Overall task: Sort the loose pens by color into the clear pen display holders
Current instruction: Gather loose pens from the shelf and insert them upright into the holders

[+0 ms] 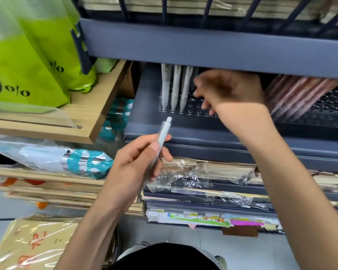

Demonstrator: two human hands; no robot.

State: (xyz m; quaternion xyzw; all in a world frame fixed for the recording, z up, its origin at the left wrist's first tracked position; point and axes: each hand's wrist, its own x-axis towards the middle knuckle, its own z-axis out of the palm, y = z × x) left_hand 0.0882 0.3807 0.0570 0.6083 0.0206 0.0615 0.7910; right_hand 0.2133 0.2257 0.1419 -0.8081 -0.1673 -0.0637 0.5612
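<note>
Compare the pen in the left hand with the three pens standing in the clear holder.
The held pen is gripped by the left hand. The three standing pens sit tip-down in holes of the clear holder. The held pen leans, its button end up and showing. The standing pens are upright, their tops hidden behind the upper shelf edge. Both look pale whitish-grey.

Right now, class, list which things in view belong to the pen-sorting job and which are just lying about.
Job: pale pen in the left hand; three white pens standing in the clear holder; pink pens; right hand over the holder.
Lying about: green bags; wooden board; wrapped paper stacks.
</note>
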